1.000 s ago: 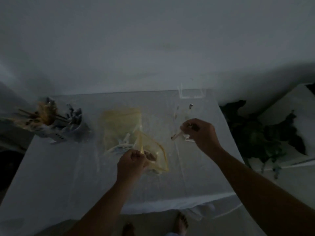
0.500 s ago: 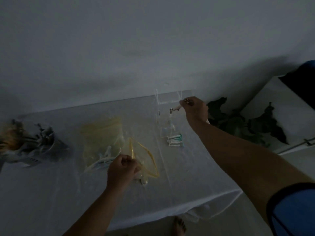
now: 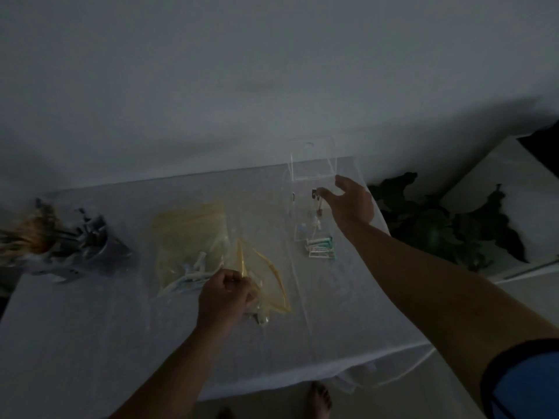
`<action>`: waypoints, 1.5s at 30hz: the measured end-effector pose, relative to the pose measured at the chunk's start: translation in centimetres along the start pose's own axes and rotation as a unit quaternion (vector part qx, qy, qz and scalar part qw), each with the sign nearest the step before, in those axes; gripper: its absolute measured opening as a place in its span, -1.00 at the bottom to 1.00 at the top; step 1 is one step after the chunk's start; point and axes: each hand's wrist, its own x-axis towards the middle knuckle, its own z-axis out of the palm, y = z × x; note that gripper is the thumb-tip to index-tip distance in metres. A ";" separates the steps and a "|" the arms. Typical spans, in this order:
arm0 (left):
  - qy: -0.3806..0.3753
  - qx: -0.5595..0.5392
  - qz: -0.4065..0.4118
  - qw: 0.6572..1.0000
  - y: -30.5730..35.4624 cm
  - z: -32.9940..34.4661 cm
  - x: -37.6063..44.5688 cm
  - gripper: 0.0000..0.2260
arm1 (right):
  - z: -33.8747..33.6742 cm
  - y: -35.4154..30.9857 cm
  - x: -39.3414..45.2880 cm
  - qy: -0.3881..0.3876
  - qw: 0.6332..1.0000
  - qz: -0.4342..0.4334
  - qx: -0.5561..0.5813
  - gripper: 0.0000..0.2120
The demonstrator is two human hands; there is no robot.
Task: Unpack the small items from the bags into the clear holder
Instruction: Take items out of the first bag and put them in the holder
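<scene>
A person's right hand (image 3: 351,204), fingers spread, reaches at the clear holder (image 3: 313,189) just beyond it, a small dark item (image 3: 315,194) at its fingertips. The left hand (image 3: 223,293) pinches the mouth of a limp yellow bag (image 3: 263,273). The remaining items look light and rigid, best pinched singly; the thin, slippery bag needs holding at its rim.

No legible text, label, brand, number or sign anywhere in the head view. Lighting dim, frame soft. Yellow-tinted bags (image 3: 193,237) show no print that can be made out; clear holder (image 3: 314,164) bears no visible marking; small white-and-teal items (image 3: 320,248) at its foot too small and blurred to tell any lettering.
</scene>
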 end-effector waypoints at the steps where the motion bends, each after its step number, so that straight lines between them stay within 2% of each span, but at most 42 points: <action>1: 0.002 -0.007 0.001 1.000 0.0 0.0 0.1 -0.91 | -0.4 -0.3 -0.5 0.007 1.000 -0.015 0.003 -0.41; 3: 0.004 -0.009 0.002 1.000 0.2 -0.3 -0.1 -0.91 | -0.8 -1.4 -2.4 -0.002 0.996 -0.091 0.022 -0.55; 4: 0.004 -0.004 0.002 1.000 0.2 -0.5 -0.2 -0.91 | -0.7 -2.1 -3.8 -0.031 0.988 -0.146 0.042 -0.65; 6: 0.001 -0.011 -0.008 1.000 0.1 -0.9 -0.3 -0.90 | 0.0 -3.4 -7.3 -0.158 0.951 -0.256 0.075 -0.79; 8: 0.001 -0.006 -0.013 1.000 -0.2 -1.5 -0.4 -0.90 | 1.5 -4.1 -10.8 -0.305 0.890 -0.336 0.045 -0.84; 10: 0.001 0.031 -0.009 0.999 -0.5 -2.4 -0.5 -0.84 | 3.8 -4.3 -13.0 -0.411 0.841 -0.350 -0.034 -0.85; 12: -0.004 0.056 -0.012 0.998 -0.8 -3.4 -0.9 -0.76 | 6.3 -4.4 -14.4 -0.475 0.813 -0.316 -0.119 -0.87; 14: 0.000 0.072 -0.015 0.997 -1.4 -4.1 -1.2 -0.76 | 8.3 -4.5 -15.3 -0.471 0.813 -0.268 -0.215 -0.90; 15: 0.003 0.078 -0.015 0.997 -1.7 -4.4 -1.4 -0.81 | 9.1 -4.4 -15.8 -0.448 0.815 -0.258 -0.262 -0.86; 17: 0.011 0.090 -0.023 0.996 -2.4 -5.1 -1.8 -0.89 | 10.7 -3.9 -17.0 -0.424 0.798 -0.270 -0.331 -0.73; 19: 0.024 0.094 -0.027 0.995 -3.2 -5.8 -2.2 -0.90 | 11.9 -3.6 -18.6 -0.398 0.781 -0.315 -0.363 -0.68; 22: 0.039 0.101 -0.034 0.994 -4.3 -6.8 -2.9 -0.91 | 13.4 -2.9 -20.7 -0.357 0.773 -0.374 -0.367 -0.75; 25: 0.031 0.080 -0.049 0.995 -5.2 -7.6 -3.3 -0.95 | 13.8 -2.3 -21.4 -0.347 0.785 -0.367 -0.359 -0.70; 31: 0.024 0.070 -0.054 0.996 -5.6 -7.9 -3.0 -0.94 | 13.3 -1.3 -20.6 -0.382 0.825 -0.264 -0.323 -0.65; 34: 0.026 0.063 -0.058 0.996 -5.1 -7.4 -2.8 -0.94 | 13.2 -1.9 -20.1 -0.392 0.855 -0.179 -0.287 -0.58; 36: 0.021 0.063 -0.052 0.996 -4.8 -6.9 -2.8 -0.92 | 13.4 -2.7 -20.4 -0.394 0.868 -0.122 -0.277 -0.62; 39: 0.013 0.086 -0.051 0.995 -4.3 -6.4 -2.6 -0.85 | 13.9 -3.5 -21.8 -0.359 0.877 -0.114 -0.298 -0.76; 42: 0.014 0.098 -0.065 0.993 -4.3 -6.6 -2.5 -0.83 | 14.8 -3.1 -22.8 -0.357 0.877 -0.123 -0.298 -0.76; 45: 0.023 0.079 -0.076 0.994 -4.6 -6.9 -2.5 -0.79 | 15.4 -1.8 -22.1 -0.364 0.891 -0.151 -0.224 -0.68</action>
